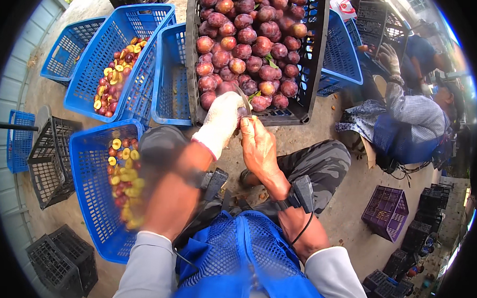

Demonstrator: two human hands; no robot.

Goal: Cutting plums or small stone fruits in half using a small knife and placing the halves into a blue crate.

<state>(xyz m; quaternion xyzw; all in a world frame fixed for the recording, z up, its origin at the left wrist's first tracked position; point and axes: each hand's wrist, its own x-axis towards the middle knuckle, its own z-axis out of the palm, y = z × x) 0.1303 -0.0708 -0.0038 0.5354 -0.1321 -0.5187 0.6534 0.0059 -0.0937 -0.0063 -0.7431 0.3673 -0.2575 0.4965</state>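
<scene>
My left hand [221, 119], in a white glove, closes round a dark red plum [228, 87] at the near edge of a black crate [316, 57]. A knife [244, 100] with a curved blade is pinched in my bare right hand [259, 146], its blade against the glove side of the plum. The glove hides part of that plum. Whole red and purple plums [243, 50] fill the crate, with a few green leaves among them. Left of my left forearm, a blue basket [92, 199] holds halved plums [123, 166] with yellow flesh.
Another blue basket [141, 82] with halved plums stands at the far left, beside more blue baskets. On the right a person [402, 115] in a checked sleeve and white glove sits near crates. A purple crate [386, 213] and several black crates stand on the floor.
</scene>
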